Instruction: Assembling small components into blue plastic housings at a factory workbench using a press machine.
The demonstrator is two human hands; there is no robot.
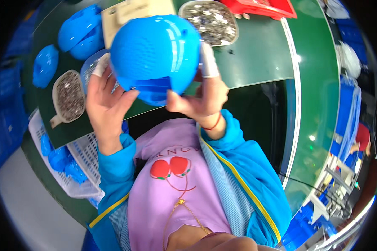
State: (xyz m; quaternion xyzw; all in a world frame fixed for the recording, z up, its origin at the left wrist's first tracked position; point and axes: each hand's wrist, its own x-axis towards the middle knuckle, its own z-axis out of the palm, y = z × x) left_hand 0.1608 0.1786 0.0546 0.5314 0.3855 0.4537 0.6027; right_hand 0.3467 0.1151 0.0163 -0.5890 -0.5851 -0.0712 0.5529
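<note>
Between my hands is a round blue plastic shell (pixel 155 50), raised above the near edge of the green table. Its lower front has a rectangular opening, and a patch of small dimples covers its left side. My left hand (pixel 107 96) grips it from the left, thumb by the corner of the opening. On the other side my right hand (pixel 203 90) holds it, with the thumb near the opening's right edge. White coverings wrap a finger on each hand. A small dark piece shows by my left thumb; I cannot tell what it is.
At the far left lie more blue shells (pixel 81 31) and a blue part (pixel 45 66). Metal pieces fill a scoop-like tub (pixel 56 100) and a pale tub (pixel 234 35). A red tray (pixel 276 9), a beige block (pixel 109 19) and a white basket (pixel 86 154) of blue parts surround the workplace.
</note>
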